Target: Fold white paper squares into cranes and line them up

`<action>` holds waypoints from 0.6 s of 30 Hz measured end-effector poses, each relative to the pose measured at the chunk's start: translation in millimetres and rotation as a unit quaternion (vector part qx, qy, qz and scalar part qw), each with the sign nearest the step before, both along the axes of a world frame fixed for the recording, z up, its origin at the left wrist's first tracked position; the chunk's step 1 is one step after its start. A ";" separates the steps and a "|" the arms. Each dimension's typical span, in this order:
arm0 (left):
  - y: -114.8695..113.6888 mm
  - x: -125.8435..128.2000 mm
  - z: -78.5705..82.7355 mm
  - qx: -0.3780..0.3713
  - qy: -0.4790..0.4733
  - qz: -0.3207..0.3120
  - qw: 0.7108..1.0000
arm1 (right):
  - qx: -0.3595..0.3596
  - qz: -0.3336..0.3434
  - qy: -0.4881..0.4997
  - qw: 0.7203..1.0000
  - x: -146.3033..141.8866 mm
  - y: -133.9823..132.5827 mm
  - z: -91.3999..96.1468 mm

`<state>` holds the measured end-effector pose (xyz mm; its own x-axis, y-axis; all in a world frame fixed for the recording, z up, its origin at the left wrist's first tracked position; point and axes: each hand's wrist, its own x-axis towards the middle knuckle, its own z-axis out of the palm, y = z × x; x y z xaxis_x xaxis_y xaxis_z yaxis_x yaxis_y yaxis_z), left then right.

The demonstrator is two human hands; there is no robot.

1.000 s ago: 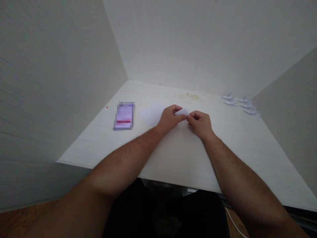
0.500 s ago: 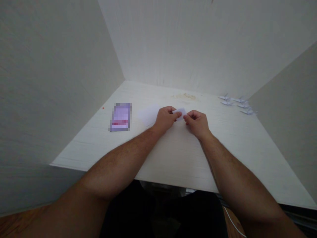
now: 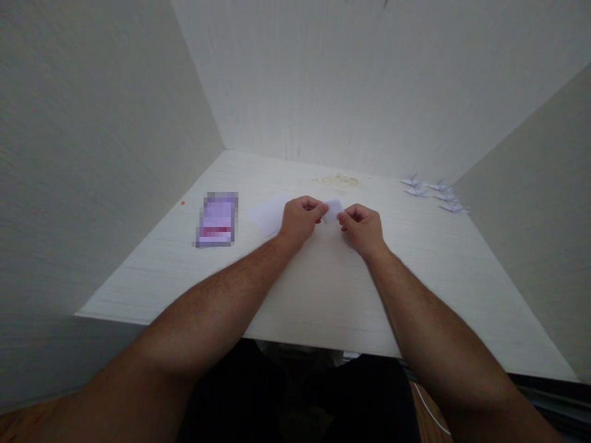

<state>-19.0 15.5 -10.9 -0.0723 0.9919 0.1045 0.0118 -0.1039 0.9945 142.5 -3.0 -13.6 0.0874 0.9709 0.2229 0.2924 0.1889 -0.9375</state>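
Observation:
A small folded white paper (image 3: pixel 332 210) is pinched between both hands just above the white desk (image 3: pixel 323 289). My left hand (image 3: pixel 300 220) grips its left edge with curled fingers. Fingers of my right hand (image 3: pixel 361 227) close on its right edge. Both forearms reach in from the near side and rest low over the desk. Most of the paper is hidden by my fingertips.
A flat white sheet (image 3: pixel 266 213) lies just left of my left hand. Further left lies a purple pack (image 3: pixel 217 219). Several small folded paper cranes (image 3: pixel 431 192) sit at the far right by the wall. A brownish stain (image 3: pixel 336 180) marks the desk's back. Walls enclose three sides.
The view has shifted slightly, so everything sits a little further left. The two hands stay pinched on the small paper, which shows a bit more between them.

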 end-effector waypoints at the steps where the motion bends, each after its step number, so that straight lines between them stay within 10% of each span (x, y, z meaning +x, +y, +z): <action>1: -0.2 -0.1 0.3 0.001 0.004 0.006 1.000 | 0.000 -0.002 -0.001 1.000 0.0 -0.2 0.4; 18: -8.4 1.0 8.6 0.023 0.039 -0.027 0.999 | -0.011 0.023 -0.036 0.999 -1.1 -2.7 2.3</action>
<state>-18.0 7.1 -2.2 -0.0096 0.9880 0.1540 0.0827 -0.1527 0.9848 141.5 -5.7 -11.3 0.0266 0.9783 0.2055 0.3507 0.1834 -0.9184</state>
